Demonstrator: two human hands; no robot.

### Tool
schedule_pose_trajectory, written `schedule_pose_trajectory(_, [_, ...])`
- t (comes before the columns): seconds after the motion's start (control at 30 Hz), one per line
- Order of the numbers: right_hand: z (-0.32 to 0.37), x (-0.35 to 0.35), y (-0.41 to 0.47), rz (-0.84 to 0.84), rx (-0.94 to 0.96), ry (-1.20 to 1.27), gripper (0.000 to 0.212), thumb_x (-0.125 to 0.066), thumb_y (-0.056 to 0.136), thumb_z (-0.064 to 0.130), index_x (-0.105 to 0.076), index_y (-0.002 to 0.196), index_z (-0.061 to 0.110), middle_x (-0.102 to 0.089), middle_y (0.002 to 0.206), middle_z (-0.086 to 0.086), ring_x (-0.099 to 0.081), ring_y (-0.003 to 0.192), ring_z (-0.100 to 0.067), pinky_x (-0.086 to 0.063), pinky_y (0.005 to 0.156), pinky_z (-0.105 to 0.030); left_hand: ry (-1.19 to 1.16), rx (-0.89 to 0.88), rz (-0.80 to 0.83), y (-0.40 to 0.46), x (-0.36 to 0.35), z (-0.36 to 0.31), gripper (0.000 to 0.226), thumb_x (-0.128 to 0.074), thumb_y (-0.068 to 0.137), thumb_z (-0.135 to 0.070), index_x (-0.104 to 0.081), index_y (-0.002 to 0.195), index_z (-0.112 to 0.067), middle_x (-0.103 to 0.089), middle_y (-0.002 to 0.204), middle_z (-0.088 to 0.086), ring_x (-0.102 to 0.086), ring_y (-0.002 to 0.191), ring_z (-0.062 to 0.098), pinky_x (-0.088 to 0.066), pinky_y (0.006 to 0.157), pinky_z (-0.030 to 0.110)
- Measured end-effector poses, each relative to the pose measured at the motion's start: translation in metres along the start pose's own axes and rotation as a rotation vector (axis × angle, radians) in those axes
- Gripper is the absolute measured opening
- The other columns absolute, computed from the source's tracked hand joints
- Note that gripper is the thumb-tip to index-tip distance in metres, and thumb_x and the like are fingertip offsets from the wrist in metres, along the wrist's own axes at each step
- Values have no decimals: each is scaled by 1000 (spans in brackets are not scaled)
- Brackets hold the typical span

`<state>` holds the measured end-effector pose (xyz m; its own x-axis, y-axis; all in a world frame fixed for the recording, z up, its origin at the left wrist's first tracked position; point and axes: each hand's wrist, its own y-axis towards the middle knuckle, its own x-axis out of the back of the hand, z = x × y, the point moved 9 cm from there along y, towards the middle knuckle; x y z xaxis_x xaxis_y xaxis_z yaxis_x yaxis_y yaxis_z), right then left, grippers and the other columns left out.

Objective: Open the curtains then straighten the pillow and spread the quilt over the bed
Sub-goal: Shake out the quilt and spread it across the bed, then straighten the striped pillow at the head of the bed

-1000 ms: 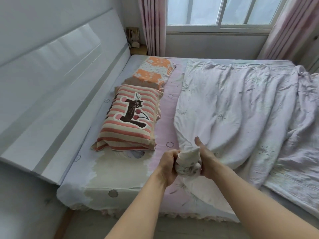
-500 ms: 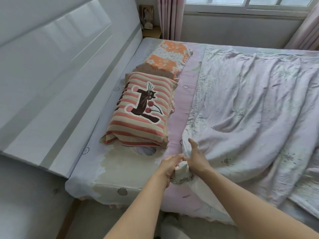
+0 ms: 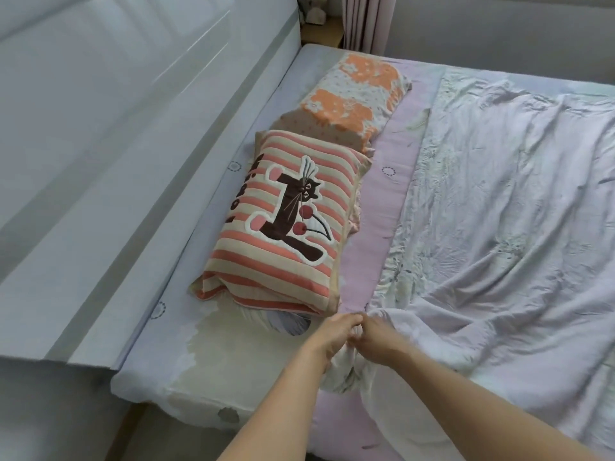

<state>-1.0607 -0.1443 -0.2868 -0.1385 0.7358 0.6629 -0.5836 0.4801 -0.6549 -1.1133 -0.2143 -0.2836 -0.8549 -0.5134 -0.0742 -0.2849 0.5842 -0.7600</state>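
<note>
A pale floral quilt (image 3: 506,201) lies rumpled over the right part of the bed (image 3: 213,354). Its near corner is bunched up at the bed's front. My left hand (image 3: 329,337) and my right hand (image 3: 376,341) both grip that bunched corner, side by side, just below the striped pillow (image 3: 283,227) with a black cat on it. An orange flowered pillow (image 3: 352,94) lies beyond it, along the headboard side. A strip of pink curtain (image 3: 362,21) hangs at the top.
The white padded headboard (image 3: 116,128) runs along the left. A wooden nightstand (image 3: 319,31) stands in the far corner. A pink strip of sheet (image 3: 382,207) shows between pillows and quilt. The floor (image 3: 53,434) lies at the lower left.
Both hands have carried the quilt corner forward, up toward the striped pillow. The view has tilted down, so the window has left the frame.
</note>
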Motion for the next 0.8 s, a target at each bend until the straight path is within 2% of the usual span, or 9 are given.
schedule_pose_trajectory(0.07, [6, 8, 21, 2, 2, 12, 36, -48, 86, 26, -56, 120, 19, -63, 118, -9, -57, 112, -27, -47, 89, -34, 18, 17, -3, 11, 10, -8, 24, -54, 92, -30, -63, 112, -21, -60, 110, 1, -56, 98, 14, -42, 71, 22])
schedule_pose_trajectory(0.17, [18, 18, 49, 22, -5, 67, 32, -44, 86, 27, -62, 110, 16, -66, 115, -8, -60, 108, -28, -47, 84, -32, 23, 30, -24, 30, 31, -18, 19, -52, 95, -25, -63, 110, -20, -55, 107, 0, -49, 96, 15, -37, 69, 25])
schedule_pose_trajectory(0.27, [22, 25, 79, 4, -56, 149, 38, -45, 95, 25, -52, 130, 13, -58, 132, -9, -54, 119, -26, -43, 94, -33, 32, 24, -42, 54, 52, -27, 19, -51, 97, -25, -60, 112, -19, -56, 107, -1, -50, 92, 10, -40, 69, 23])
schedule_pose_trajectory(0.4, [20, 29, 122, -7, -112, 269, 51, -49, 94, 19, -40, 143, 10, -51, 140, -11, -53, 120, -26, -43, 102, -37, 101, 23, -121, 97, 87, -37, 20, -45, 98, -27, -58, 113, -27, -52, 121, -1, -47, 109, 18, -43, 93, 36])
schedule_pose_trajectory(0.5, [13, 25, 155, -32, -198, 402, 51, -48, 93, 21, -39, 143, 10, -56, 131, -12, -55, 100, -23, -50, 96, -42, 121, 14, -174, 131, 114, -45, 45, -49, 97, -26, -45, 141, -20, -48, 137, -2, -45, 123, 18, -39, 98, 33])
schedule_pose_trajectory(0.57, [6, 20, 178, -76, -253, 470, 53, -47, 95, 25, -36, 143, 9, -55, 133, -13, -57, 107, -26, -50, 95, -44, 146, -23, -218, 152, 131, -55, 51, -52, 95, -29, -42, 145, -23, -45, 145, 0, -42, 133, 20, -36, 104, 33])
schedule_pose_trajectory(0.63, [-1, 15, 196, -110, -320, 538, 55, -47, 97, 28, -32, 145, 5, -48, 142, -14, -54, 119, -31, -48, 96, -40, 210, -53, -255, 171, 146, -63, 52, -53, 93, -31, -43, 143, -28, -44, 143, 1, -41, 132, 21, -36, 110, 39])
schedule_pose_trajectory(0.73, [-12, 0, 224, -133, -423, 723, 56, -54, 96, 27, -36, 141, -1, -49, 138, -16, -53, 118, -32, -44, 83, -33, 316, -117, -261, 200, 157, -75, 49, -52, 93, -30, -45, 141, -29, -45, 140, -2, -43, 129, 19, -36, 111, 43])
schedule_pose_trajectory(0.8, [-13, -9, 239, -116, -432, 871, 44, -61, 90, 25, -57, 123, -3, -63, 117, -15, -61, 92, -24, -46, 69, -30, 378, -184, -258, 216, 157, -82, 46, -52, 93, -27, -48, 139, -27, -43, 144, -5, -41, 129, 19, -35, 112, 42])
